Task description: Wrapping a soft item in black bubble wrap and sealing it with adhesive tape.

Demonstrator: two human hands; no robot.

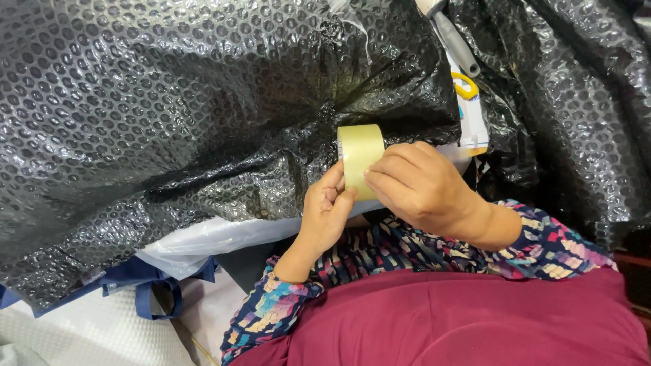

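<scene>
A roll of pale yellow packing tape (359, 150) stands on edge in the middle of the view, held between both hands. My left hand (327, 211) pinches its lower left edge with thumb and fingers. My right hand (419, 184) wraps the roll's right side, fingertips pressed on the tape face. Both sleeves are multicoloured patterned cloth. A large sheet of black bubble wrap (169, 108) lies right behind the roll and fills most of the view.
A grey-handled tool (454, 41) and a white and yellow packet (469, 112) lie on the bubble wrap at upper right. White plastic sheet (217, 237) and dark blue fabric straps (152, 288) lie at lower left. Maroon cloth (475, 318) covers my lap.
</scene>
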